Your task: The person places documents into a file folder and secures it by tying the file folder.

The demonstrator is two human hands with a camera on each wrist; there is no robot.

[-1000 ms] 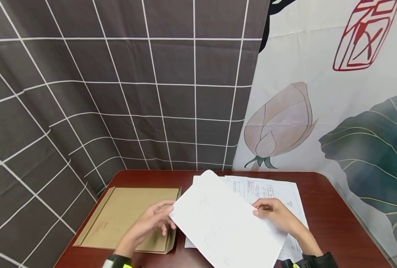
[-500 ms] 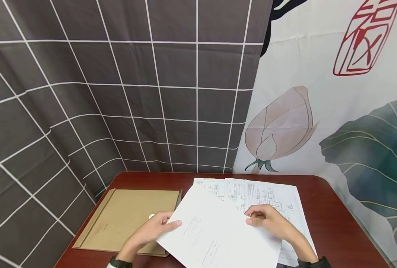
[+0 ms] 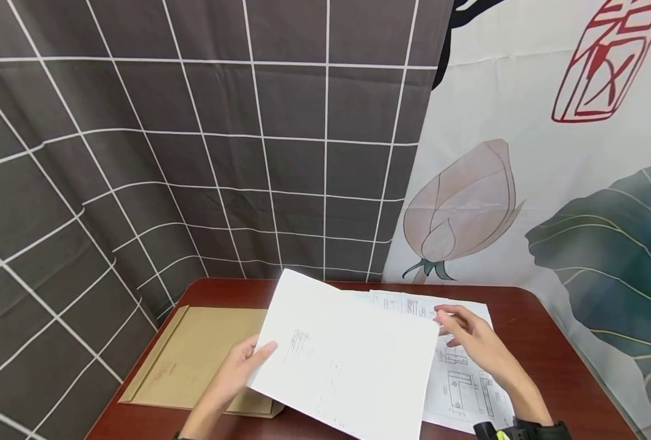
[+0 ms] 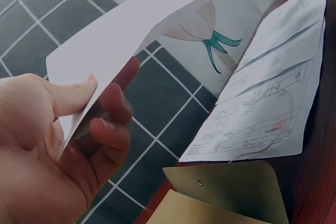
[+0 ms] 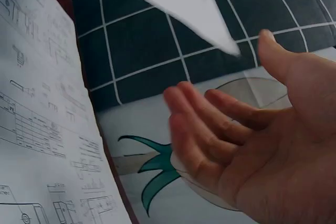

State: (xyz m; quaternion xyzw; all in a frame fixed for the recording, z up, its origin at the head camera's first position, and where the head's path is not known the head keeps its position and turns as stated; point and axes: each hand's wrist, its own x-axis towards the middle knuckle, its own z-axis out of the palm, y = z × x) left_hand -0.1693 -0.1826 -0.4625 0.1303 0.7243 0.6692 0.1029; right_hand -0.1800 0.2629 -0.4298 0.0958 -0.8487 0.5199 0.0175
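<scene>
My left hand pinches the left edge of a white paper sheet, thumb on top and fingers beneath. Faint print shows on the sheet, which is tilted above the table. In the left wrist view the paper bends away from the thumb of the left hand. Close to the sheet's upper right corner is my right hand. Seen from the right wrist, the right hand has its fingers spread and holds nothing, with the paper's corner apart from it. Printed technical drawings lie below, partly covered by the sheet.
A brown kraft document envelope lies on the left of the dark red table. Its flap has a small metal fastener and a thin string nearby. A grey checked curtain and a lotus-print cloth hang behind.
The sheet has turned and risen on its left side. My left hand has shifted its grip along the paper. My right hand has let go of the edge and moved right.
</scene>
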